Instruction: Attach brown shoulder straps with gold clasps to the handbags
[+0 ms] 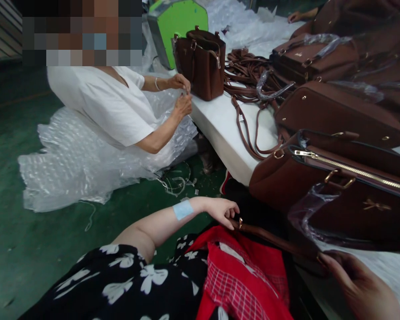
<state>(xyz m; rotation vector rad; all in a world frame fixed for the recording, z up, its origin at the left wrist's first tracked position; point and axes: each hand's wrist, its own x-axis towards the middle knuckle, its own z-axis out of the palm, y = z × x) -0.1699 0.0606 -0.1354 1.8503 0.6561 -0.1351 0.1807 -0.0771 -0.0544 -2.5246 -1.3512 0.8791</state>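
Observation:
A brown strap (270,235) with a gold-coloured metal fitting stretches between my two hands, above the red apron on my lap. My left hand (222,210) pinches one end near the fitting. Farther along, at the lower right, my right hand (360,278) has its thumb and fingers closed on the strap. Just beyond the strap lies a brown handbag (320,195) on its side, with a gold zip, a small bow emblem and a handle wrapped in clear plastic. The strap's far end is hidden by my right hand.
Several more brown handbags (340,113) lie piled on the white table (226,124), beside a heap of brown straps (246,66). One handbag (203,66) stands upright near a green machine (176,26). Across from me sits a person in white (103,102), near bubble wrap (73,155).

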